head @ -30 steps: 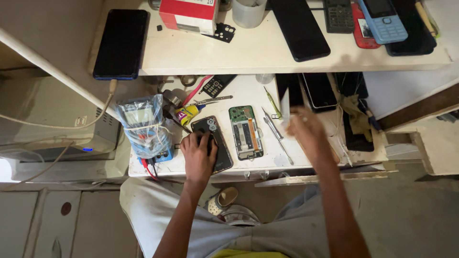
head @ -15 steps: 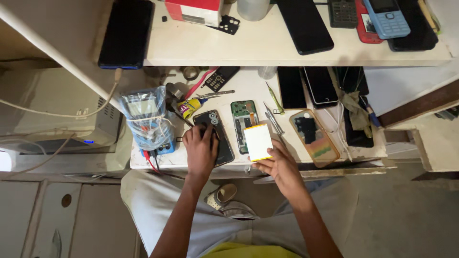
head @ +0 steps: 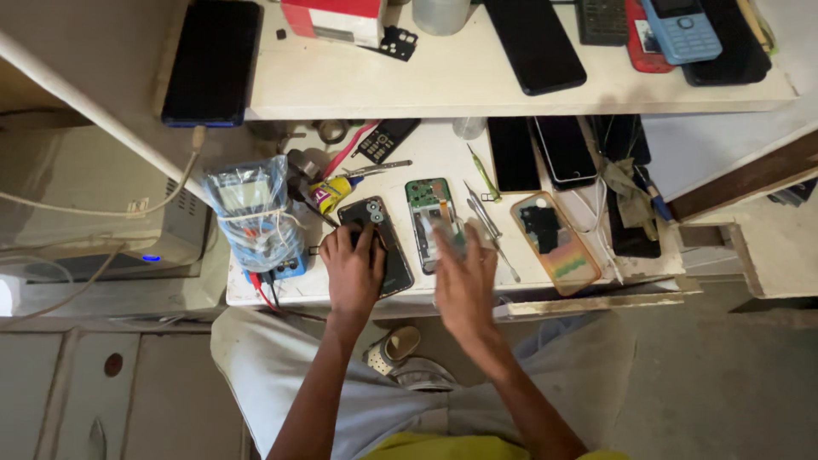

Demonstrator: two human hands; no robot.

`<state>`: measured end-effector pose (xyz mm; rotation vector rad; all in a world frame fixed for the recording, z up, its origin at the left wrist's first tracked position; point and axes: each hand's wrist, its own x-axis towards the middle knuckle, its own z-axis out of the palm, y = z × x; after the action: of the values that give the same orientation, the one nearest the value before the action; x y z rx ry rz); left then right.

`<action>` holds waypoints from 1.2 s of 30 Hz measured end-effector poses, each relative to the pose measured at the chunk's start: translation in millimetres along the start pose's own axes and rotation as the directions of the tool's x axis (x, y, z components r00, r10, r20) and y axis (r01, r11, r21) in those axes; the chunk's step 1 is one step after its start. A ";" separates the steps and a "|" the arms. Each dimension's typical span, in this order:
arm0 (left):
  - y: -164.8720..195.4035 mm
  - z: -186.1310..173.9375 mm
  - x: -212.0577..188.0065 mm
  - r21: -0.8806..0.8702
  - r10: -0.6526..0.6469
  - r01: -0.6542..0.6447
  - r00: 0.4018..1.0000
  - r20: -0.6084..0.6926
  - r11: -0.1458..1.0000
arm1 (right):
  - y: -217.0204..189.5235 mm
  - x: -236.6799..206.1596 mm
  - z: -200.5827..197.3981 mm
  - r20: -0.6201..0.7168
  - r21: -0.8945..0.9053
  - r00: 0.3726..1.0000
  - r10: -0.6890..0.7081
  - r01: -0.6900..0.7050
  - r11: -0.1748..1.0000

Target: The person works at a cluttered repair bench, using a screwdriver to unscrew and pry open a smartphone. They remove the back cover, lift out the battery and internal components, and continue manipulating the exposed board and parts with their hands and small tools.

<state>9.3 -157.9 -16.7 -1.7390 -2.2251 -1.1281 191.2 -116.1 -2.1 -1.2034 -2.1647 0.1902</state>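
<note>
Hands work low over a white desk (head: 443, 162), seen from above. Left hand (head: 352, 271) lies flat on a black phone (head: 379, 243) that rests face down near the front edge, fingers spread and pressing on its lower half, not curled around it. Right hand (head: 464, 277) is blurred with motion just to the right, over the lower end of an opened phone (head: 430, 217) whose green board shows at the top. Whether its fingers grip anything I cannot tell; something pale and smeared sits at the fingertips. The two phones lie side by side, nearly touching.

Tweezers (head: 487, 223) lie just right of the opened phone, and beyond them a phone case (head: 554, 243) with a coloured back lies tilted. A glue tube (head: 331, 194) sits above the black phone. A blue meter (head: 251, 217) wrapped in plastic, with leads coiled on it, stands at the left edge of the desk. A shelf (head: 460, 77) above carries more phones, among them a blue keypad phone (head: 680, 30), and a red box (head: 334, 19).
</note>
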 end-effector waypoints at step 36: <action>2.9 73.2 109.4 -0.056 -0.155 0.220 0.828 0.539 0.974 | -10.8 -0.3 -2.5 -0.004 0.092 0.995 0.101 -0.100 0.991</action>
<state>0.0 -26.6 -13.7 -2.1318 -2.7487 -0.8960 185.2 -123.0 4.2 -1.2589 -2.0656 0.3235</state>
